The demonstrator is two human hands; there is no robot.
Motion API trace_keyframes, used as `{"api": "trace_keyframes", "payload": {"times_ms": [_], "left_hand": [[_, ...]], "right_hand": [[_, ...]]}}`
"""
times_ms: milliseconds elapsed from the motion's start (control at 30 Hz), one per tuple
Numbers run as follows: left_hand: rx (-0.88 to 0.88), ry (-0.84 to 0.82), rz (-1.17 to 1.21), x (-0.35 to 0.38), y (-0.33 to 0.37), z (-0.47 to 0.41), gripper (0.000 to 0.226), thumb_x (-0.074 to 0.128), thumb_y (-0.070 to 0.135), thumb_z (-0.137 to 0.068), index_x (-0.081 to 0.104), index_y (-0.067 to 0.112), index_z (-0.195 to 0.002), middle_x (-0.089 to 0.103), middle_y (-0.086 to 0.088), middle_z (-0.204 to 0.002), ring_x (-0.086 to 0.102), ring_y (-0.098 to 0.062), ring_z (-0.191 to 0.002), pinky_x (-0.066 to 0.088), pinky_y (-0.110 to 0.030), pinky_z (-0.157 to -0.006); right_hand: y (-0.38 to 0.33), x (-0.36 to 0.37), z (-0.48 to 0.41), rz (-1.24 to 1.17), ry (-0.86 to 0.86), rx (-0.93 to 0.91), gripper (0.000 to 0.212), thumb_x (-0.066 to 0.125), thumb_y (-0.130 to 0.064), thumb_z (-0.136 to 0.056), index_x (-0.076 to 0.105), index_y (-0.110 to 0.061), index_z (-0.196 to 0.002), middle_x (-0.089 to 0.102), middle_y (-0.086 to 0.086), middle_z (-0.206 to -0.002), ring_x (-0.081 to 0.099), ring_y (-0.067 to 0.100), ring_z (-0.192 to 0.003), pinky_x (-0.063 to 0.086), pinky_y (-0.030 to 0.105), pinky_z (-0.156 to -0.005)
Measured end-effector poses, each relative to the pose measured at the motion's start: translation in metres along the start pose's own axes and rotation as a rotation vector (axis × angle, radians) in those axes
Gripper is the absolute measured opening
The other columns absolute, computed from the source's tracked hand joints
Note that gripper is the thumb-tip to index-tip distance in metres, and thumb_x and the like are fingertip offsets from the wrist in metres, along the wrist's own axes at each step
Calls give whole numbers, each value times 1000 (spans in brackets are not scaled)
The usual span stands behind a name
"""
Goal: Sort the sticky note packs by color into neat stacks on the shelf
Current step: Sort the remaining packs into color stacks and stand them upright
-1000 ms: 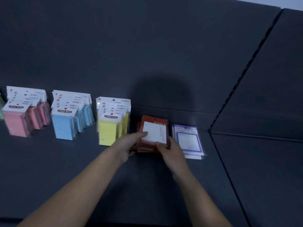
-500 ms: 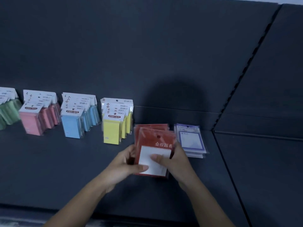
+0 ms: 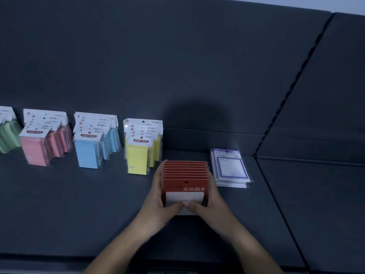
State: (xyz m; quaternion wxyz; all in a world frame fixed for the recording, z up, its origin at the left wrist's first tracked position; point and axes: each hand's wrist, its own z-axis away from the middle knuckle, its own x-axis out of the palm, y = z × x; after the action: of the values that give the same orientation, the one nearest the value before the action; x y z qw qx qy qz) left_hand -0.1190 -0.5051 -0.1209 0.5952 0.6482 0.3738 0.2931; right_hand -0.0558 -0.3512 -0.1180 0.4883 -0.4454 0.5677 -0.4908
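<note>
**Red packs** [image 3: 185,175]: about ten, pressed together as one block and standing on edge. The front face shows a white pad under a red header with a punched hole. They sit front of centre on the shelf [image 3: 79,204]; it cannot be told whether the lower edge rests on it.

**Left hand** [image 3: 158,206]: grip closed on the block's left side, fingers along the left edge, thumb on the lower front face.

**Right hand** [image 3: 215,204]: grip closed on the block's right side, mirrored, with its thumb tip meeting the left thumb.

**Yellow packs** [image 3: 138,159]: upright row just left of the block, near the left fingers but apart from them.

**Blue packs** [image 3: 88,153], **pink packs** [image 3: 35,151], **green packs** [image 3: 7,137]: upright rows further left, a gap between each. The green row is cut by the frame's left edge.

**Purple-bordered packs** [image 3: 231,169]: flat pile just right of the block, edges slightly fanned, lying just short of the seam [image 3: 276,194].

**Open room**: a broad band of dark shelf surface runs from the rows to the front edge. Beyond the seam lies another shelf section
</note>
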Motion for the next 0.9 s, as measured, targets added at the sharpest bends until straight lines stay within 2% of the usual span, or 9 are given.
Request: {"api": "trace_keyframes", "payload": {"times_ms": [100,200,300,433,500,567,667,800,900], "left_hand": [[5,-78,-63,-6,-6,0,86,73,12,-71,22,29,-138,49,8,-131,49,4,-120,40,-10,-94],[47,-103,-173,-10,-14,-7,78,72,32,-73,28,30,-136,47,12,-133,43,3,-125,36,-12,-101],[94,-29,-279,-11,-24,-23,68,67,24,-79,30,37,-133,45,13,-132,40,2,-126,33,-14,-105],[101,84,-272,-4,-32,-57,74,63,1,-83,21,36,-133,43,19,-129,40,15,-119,31,-3,-97],[75,105,-269,1,-35,-75,77,60,-3,-84,15,33,-135,38,26,-127,38,21,-116,31,-4,-100],[67,115,-268,4,-40,-90,76,59,-3,-84,16,24,-141,40,21,-131,38,14,-120,31,-16,-107],[77,149,-268,9,-45,-108,71,60,-1,-83,22,17,-142,44,5,-135,42,-1,-126,35,-27,-109],[61,214,-272,13,-48,-122,60,61,6,-84,32,14,-135,48,1,-128,48,-3,-118,43,-32,-103],[56,221,-277,11,-49,-129,54,59,24,-84,37,16,-133,51,-1,-126,53,-8,-116,47,-36,-98]], "right_hand": [[7,-3,4,67,-24,41,68,66,2,-81,30,-25,-132,55,-7,-126,54,-4,-114,41,10,-91],[9,-3,-1,127,24,35,63,68,2,-80,37,-24,-128,57,-12,-121,54,-6,-111,40,9,-90],[12,2,-19,171,126,-19,60,65,7,-80,41,-25,-123,57,-13,-118,54,-9,-107,39,7,-89],[19,10,-52,187,318,-36,59,60,6,-82,40,-39,-114,56,-17,-114,52,-17,-101,36,0,-84],[23,12,-67,198,402,-19,57,58,2,-85,37,-34,-123,55,-12,-117,51,-11,-104,35,-3,-83],[26,13,-79,220,453,-1,59,57,0,-87,33,-23,-136,53,-7,-123,50,0,-111,34,-3,-85],[28,10,-96,244,492,24,62,56,-1,-87,28,-16,-141,51,-2,-130,49,8,-118,36,7,-92],[30,7,-111,269,539,26,63,57,-8,-88,26,-15,-142,51,0,-132,50,12,-119,42,25,-100],[29,9,-115,258,582,7,54,56,-24,-88,32,-20,-137,56,-4,-125,54,10,-113,46,35,-98]]}}
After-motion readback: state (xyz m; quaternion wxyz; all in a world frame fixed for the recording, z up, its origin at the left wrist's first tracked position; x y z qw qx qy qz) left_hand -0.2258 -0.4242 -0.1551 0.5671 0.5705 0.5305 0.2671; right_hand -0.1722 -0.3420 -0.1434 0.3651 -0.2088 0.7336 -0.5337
